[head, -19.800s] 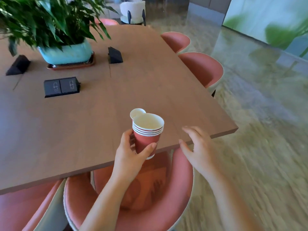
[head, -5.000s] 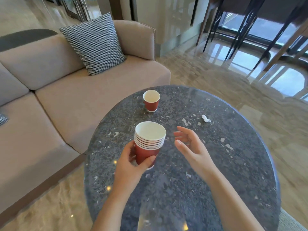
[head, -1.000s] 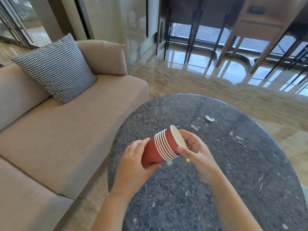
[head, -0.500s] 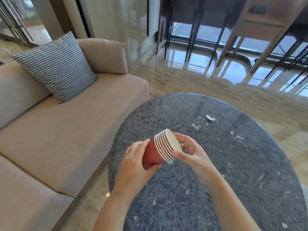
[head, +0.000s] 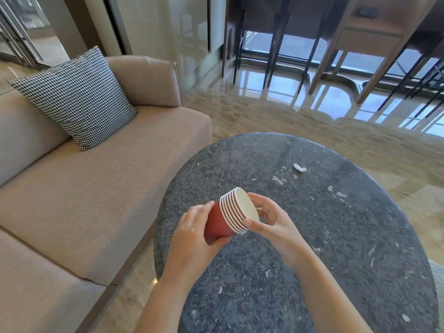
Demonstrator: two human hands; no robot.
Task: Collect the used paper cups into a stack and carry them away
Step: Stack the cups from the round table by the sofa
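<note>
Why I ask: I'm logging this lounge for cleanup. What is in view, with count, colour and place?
stack of paper cups: one stack, red with white rims, tilted above the table, held between both hands
table: one, dark grey speckled stone, round, lower right
paper scrap: one, white, on the table's far side
sofa: one, beige, left
cushion: one, black-and-white check, leaning on the sofa back
stool legs: several, dark, top
floor: glossy beige, around the table
left hand: grips the stack's base
right hand: holds the stack's rim
</note>
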